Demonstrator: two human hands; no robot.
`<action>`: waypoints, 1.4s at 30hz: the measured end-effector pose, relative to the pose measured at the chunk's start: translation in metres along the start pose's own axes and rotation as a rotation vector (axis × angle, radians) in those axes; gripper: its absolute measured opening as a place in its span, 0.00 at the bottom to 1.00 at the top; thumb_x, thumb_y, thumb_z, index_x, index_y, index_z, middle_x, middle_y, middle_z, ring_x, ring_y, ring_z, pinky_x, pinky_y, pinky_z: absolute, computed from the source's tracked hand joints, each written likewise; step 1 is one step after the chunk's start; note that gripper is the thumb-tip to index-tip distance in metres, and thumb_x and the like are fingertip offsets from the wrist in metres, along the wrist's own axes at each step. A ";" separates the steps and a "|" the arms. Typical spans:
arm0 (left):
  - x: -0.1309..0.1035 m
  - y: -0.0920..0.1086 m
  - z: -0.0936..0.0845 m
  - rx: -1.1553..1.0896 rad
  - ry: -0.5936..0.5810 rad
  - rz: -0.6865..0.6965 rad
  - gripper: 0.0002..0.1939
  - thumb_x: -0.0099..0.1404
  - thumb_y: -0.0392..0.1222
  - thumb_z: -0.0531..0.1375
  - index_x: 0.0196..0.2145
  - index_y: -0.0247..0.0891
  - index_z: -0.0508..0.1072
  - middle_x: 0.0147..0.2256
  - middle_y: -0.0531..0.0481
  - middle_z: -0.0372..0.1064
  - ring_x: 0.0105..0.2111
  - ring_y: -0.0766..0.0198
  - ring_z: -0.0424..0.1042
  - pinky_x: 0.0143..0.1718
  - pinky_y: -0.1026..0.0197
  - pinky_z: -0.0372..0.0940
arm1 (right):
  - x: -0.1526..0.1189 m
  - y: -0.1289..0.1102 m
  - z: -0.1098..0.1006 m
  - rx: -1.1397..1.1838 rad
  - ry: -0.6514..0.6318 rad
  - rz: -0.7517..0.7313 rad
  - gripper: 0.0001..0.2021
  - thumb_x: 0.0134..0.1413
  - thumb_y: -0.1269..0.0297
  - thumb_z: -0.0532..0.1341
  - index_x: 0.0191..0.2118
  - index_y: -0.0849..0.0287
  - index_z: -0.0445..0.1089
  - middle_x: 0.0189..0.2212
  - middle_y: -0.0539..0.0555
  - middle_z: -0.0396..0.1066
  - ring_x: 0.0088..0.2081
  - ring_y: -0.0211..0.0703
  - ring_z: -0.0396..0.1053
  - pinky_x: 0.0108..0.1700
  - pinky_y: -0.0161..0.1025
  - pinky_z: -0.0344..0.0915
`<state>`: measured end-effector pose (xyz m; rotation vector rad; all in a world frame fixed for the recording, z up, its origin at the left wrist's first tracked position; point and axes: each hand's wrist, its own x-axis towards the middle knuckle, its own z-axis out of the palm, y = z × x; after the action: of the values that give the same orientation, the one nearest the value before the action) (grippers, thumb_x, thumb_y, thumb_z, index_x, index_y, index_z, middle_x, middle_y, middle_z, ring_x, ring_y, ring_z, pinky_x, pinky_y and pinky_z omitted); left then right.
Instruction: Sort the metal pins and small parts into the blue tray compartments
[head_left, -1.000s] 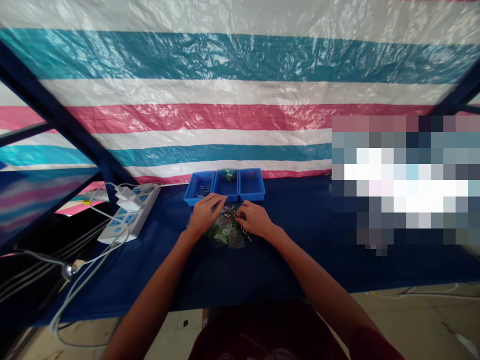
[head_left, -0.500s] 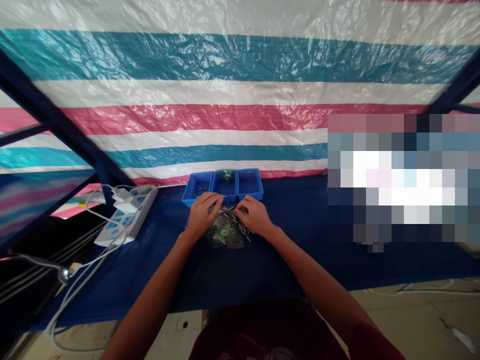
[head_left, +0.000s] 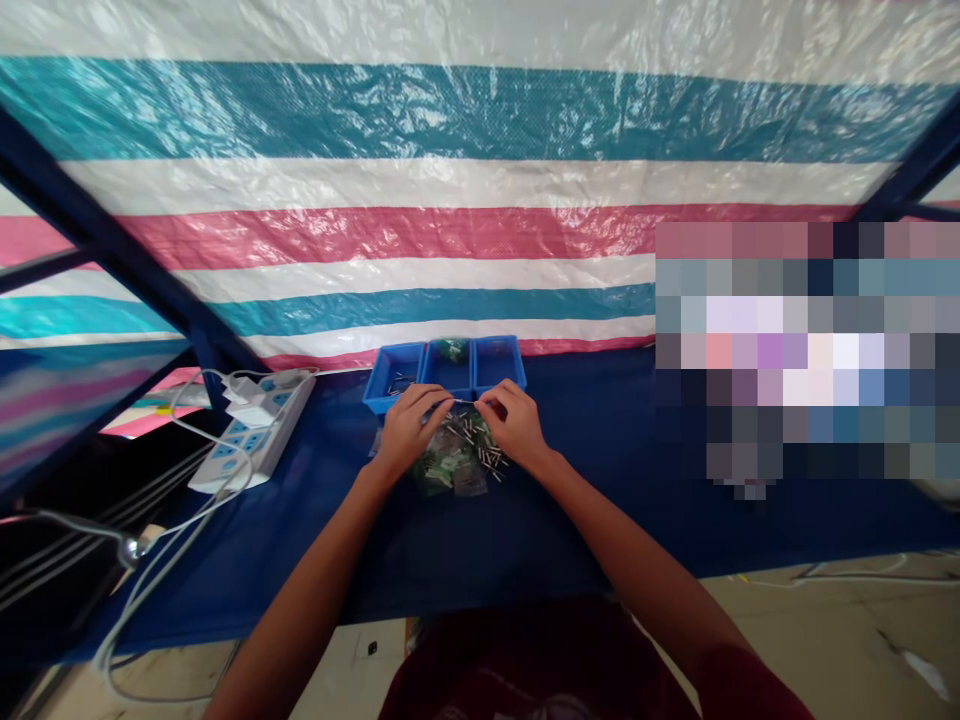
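Observation:
A thin, light-coloured metal pin (head_left: 463, 402) spans the gap between my two hands. My left hand (head_left: 411, 422) pinches its left end with thumb and fingers. The fingertips of my right hand (head_left: 516, 424) are closed on the other end. Below them lies a pile of small clear plastic bags (head_left: 448, 466), some with green in them. Loose metal pins (head_left: 492, 460) are scattered at the pile's right side, near my right hand. Just beyond the hands stand three joined blue bins: the left bin (head_left: 379, 385) has a few pins, the middle bin (head_left: 448, 378) a green bundle.
The right blue bin (head_left: 498, 372) adjoins the middle one. A white power strip (head_left: 259, 440) with plugs and cables lies on the dark blue table (head_left: 465, 560) at left. Behind hangs a striped plastic sheet (head_left: 450, 235). A pixelated area covers the right side.
My right hand has come up from the loose pins. A pin now stretches between both hands' fingertips; the left hand has hardly moved.

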<state>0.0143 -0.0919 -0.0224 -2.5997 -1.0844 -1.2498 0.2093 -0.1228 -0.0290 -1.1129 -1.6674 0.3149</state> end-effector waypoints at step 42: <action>0.001 0.008 -0.001 -0.044 -0.002 -0.063 0.10 0.70 0.46 0.55 0.38 0.38 0.71 0.33 0.48 0.73 0.31 0.64 0.71 0.35 0.62 0.67 | 0.000 0.002 0.000 -0.007 -0.073 0.036 0.07 0.60 0.63 0.56 0.33 0.57 0.70 0.28 0.51 0.68 0.30 0.40 0.65 0.36 0.36 0.61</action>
<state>0.0189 -0.0979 -0.0192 -2.6185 -1.1604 -1.2988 0.2102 -0.1222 -0.0303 -1.1491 -1.7158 0.3771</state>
